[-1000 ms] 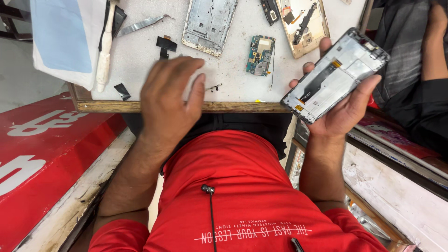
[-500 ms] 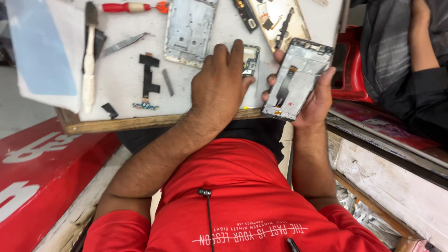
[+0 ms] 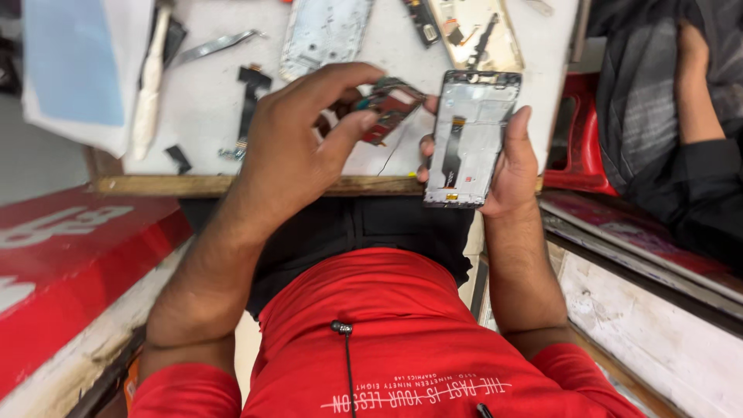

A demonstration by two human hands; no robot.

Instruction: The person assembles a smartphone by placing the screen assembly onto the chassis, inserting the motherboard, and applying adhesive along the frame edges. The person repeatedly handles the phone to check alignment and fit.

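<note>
we gripped the phone frame (image 3: pixel 470 139) in our right hand (image 3: pixel 507 166) and pinched the circuit board (image 3: pixel 389 108) in our left hand (image 3: pixel 298 135) above the counter (image 3: pixel 209 131), likely needing careful alignment next.

shirt: I see a red tee (image 3: pixel 402 340), short sleeves, white print across the chest
cable: thin black cord (image 3: pixel 346 364) down my front
forearms: bare
</note>
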